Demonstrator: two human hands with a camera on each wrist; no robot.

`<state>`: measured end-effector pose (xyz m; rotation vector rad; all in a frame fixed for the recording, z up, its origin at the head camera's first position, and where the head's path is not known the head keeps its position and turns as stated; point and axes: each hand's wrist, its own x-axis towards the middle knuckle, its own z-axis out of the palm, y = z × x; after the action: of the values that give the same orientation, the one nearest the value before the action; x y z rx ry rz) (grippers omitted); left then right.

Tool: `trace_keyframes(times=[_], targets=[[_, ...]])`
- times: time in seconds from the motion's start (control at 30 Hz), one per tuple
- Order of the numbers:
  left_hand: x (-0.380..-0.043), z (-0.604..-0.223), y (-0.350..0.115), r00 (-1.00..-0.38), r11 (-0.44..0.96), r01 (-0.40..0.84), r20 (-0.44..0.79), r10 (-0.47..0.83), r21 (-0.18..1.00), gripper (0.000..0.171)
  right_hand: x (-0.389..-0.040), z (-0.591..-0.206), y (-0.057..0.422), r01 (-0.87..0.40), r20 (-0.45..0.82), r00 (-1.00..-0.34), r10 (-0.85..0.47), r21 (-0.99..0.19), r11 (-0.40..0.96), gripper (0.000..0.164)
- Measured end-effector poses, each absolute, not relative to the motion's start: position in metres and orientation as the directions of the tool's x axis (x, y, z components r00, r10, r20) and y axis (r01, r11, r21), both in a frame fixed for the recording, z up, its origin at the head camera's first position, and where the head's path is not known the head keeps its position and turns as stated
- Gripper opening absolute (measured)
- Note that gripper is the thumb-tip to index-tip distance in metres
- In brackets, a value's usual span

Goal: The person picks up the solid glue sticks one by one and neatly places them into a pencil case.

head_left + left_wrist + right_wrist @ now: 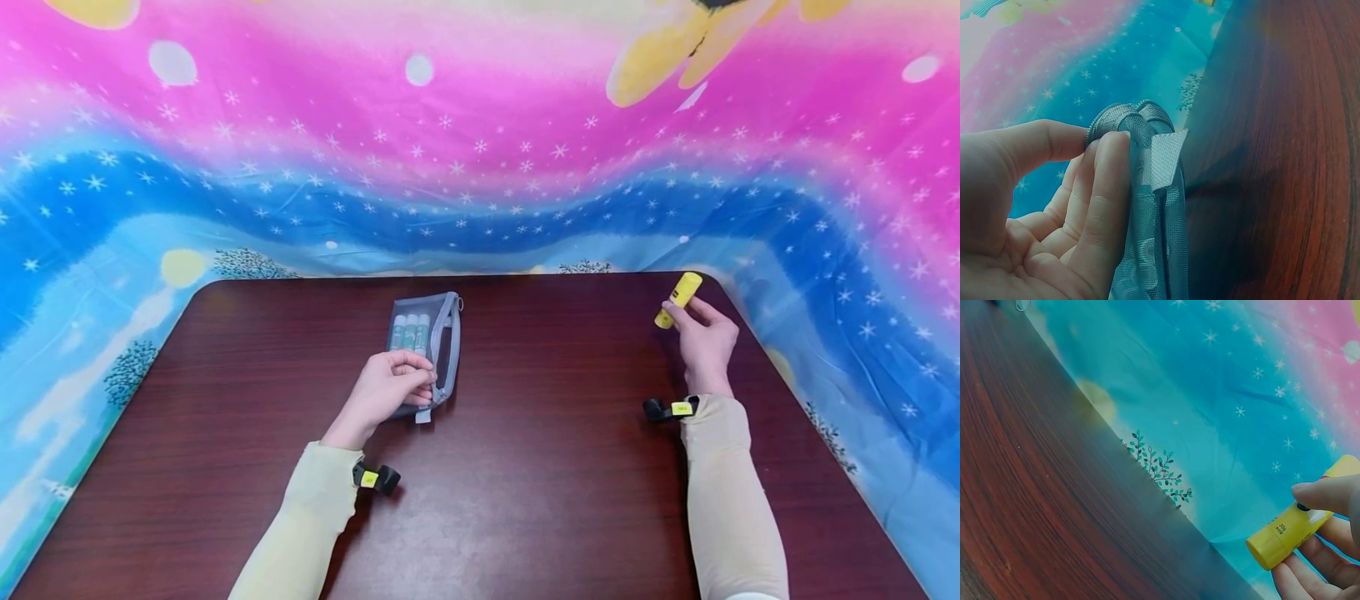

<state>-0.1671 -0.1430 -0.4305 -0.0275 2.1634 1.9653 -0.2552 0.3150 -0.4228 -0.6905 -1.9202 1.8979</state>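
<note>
A grey mesh zipper pouch (405, 307) stands on the table, left of the middle. Its zippered mouth gapes on the right side, and three white-topped green tubes (410, 332) show through its near face. My left hand (386, 385) pinches the pouch's near edge between thumb and index finger, beside a pale fabric tab (1167, 159). Over the far right corner of the table, my right hand (705, 340) grips a yellow glue stick (684, 292), tilted, with its thumb across the barrel. A small "20g" print is visible on the glue stick in the right wrist view.
The dark wood-grain table (540, 500) spreads out under both hands. A pink and blue cloth backdrop (480, 200) with snowflakes surrounds its far edge and sides. A black camera mount sits on each wrist, over pale sleeves (731, 500).
</note>
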Motion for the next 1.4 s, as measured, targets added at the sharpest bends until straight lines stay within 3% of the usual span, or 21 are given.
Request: trace_keyframes(times=[0.77, 1.4], targets=[[-0.167, -0.43, -0.142, -0.975, 0.088, -0.169, -0.18, 0.133, 0.982, 0.018, -0.253, -0.418, 0.298, -0.039, 0.001, -0.878, 0.479, -0.997, -0.071, 0.051], [-0.166, -0.428, -0.143, -0.975, 0.095, -0.168, -0.179, 0.128, 0.981, 0.014, -0.251, -0.411, 0.28, -0.049, 0.036, -0.907, 0.419, -0.999, -0.021, 0.054]])
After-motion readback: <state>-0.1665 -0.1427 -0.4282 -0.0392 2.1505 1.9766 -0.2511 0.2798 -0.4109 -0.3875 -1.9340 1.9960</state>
